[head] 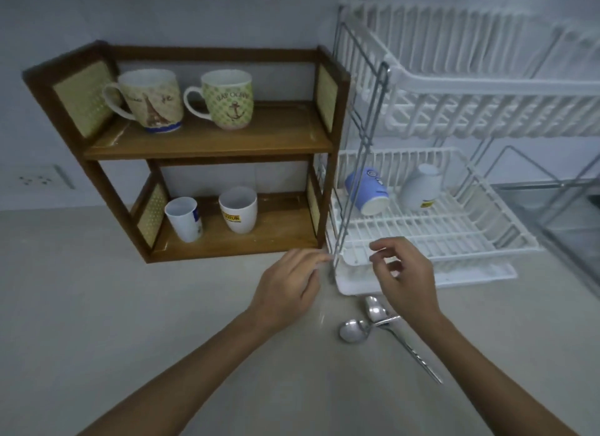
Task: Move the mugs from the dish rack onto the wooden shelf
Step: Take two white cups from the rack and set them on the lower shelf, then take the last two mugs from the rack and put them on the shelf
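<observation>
My right hand (pixel 402 273) hangs over the near edge of the dish rack (pixel 461 241), its fingers (pixel 381 245) loosely curled and holding nothing. My left hand (pixel 285 283) is just to its left, fingers relaxed and empty, above the tabletop (pixel 162 322) in front of the wooden shelf (pixel 211 143).

The two mugs I need lie on the lower tier of the rack, farther in than my hands. The blue mug (pixel 368 190) lies tilted on its side with its mouth toward me; the white mug (pixel 420 187) to its right is tipped with its base up. Both look like glazed ceramic, so I judge them stiff, fairly heavy for their size, smooth, perhaps wet and slippery, and breakable if knocked against the wire frame. I cannot make out a handle on either, so I would wrap the fingers around the body, well below the rim.

Four mugs already stand on the shelf, with free space at the right of both levels. Two spoons (pixel 367 322) lie on the tabletop near my right wrist.
</observation>
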### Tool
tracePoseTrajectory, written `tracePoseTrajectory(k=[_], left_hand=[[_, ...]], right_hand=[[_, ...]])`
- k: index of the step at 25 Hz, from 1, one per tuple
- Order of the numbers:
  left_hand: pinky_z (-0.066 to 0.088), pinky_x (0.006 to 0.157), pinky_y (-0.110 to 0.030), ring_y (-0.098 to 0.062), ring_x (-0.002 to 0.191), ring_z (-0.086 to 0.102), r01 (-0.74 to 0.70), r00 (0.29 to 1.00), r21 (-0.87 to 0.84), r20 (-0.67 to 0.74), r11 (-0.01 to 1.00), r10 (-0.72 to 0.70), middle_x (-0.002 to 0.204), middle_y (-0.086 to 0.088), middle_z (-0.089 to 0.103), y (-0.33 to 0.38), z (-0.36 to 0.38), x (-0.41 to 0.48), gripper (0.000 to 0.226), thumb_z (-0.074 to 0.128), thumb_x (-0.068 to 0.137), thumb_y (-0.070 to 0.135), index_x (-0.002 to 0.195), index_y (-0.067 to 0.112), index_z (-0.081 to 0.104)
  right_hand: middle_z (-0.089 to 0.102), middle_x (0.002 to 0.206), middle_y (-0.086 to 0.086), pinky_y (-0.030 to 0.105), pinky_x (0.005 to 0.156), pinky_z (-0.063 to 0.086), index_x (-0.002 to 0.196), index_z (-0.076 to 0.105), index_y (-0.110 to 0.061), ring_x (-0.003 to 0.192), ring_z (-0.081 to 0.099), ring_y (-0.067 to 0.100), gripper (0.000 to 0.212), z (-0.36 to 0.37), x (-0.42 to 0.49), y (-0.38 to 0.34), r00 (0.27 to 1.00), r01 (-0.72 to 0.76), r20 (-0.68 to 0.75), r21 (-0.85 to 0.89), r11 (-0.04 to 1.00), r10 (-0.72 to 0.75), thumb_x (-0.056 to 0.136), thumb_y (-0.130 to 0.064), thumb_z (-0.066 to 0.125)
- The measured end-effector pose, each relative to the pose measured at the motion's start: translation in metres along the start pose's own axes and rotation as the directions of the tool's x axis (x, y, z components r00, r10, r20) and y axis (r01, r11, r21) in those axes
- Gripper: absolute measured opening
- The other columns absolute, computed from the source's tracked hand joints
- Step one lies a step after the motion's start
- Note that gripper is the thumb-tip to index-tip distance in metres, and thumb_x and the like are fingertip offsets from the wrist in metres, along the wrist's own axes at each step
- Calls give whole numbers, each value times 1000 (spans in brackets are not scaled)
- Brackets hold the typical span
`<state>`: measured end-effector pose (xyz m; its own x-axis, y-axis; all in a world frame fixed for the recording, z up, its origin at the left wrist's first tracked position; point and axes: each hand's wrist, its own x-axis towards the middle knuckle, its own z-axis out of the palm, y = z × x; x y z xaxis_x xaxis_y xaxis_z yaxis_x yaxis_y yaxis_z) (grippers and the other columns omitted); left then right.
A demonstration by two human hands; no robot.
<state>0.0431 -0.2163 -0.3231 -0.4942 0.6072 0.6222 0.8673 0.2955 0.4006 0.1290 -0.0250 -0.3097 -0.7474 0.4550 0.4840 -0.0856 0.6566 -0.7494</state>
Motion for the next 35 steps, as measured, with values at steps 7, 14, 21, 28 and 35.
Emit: tracePoseTrajectory(k=[7,14,21,28,35], left_hand=[[47,89,-23,-8,104,58,96,994,-295,86,951,-74,112,6,65,69,81,82,32,55,86,4,114,19,60],[49,76,-34,-29,98,62,760,645,-252,174,600,-744,112,-12,64,37,144,186,31,63,88,18,116,4,59],[49,93,-39,-32,114,57,906,383,-259,162,335,-910,133,-17,55,-12,183,217,74,75,75,38,134,7,43],[49,93,-39,-29,117,55,898,325,-338,78,282,-942,134,-13,51,-35,210,221,94,84,65,42,136,6,32],[55,84,-45,-29,96,63,865,341,-408,48,293,-939,114,-10,64,-22,197,210,79,81,58,38,124,10,47]], right_hand=[[67,100,5,11,66,45,101,65,-9,89,62,11,22,-87,61,79,992,-12,123,-237,971,42,82,2,62],[35,150,8,50,112,22,137,42,-13,140,27,29,51,-97,181,140,672,713,735,-674,193,88,88,-13,57],[54,137,-13,43,112,25,130,52,-41,134,40,13,42,-48,223,178,633,725,765,-533,-437,117,89,-52,52],[31,144,15,64,107,26,142,20,-11,133,30,42,101,-35,226,196,556,773,798,-394,-497,232,65,-14,84],[46,134,13,55,105,33,131,41,-21,122,45,34,45,-73,228,188,773,634,634,-773,18,-2,90,-19,59]])
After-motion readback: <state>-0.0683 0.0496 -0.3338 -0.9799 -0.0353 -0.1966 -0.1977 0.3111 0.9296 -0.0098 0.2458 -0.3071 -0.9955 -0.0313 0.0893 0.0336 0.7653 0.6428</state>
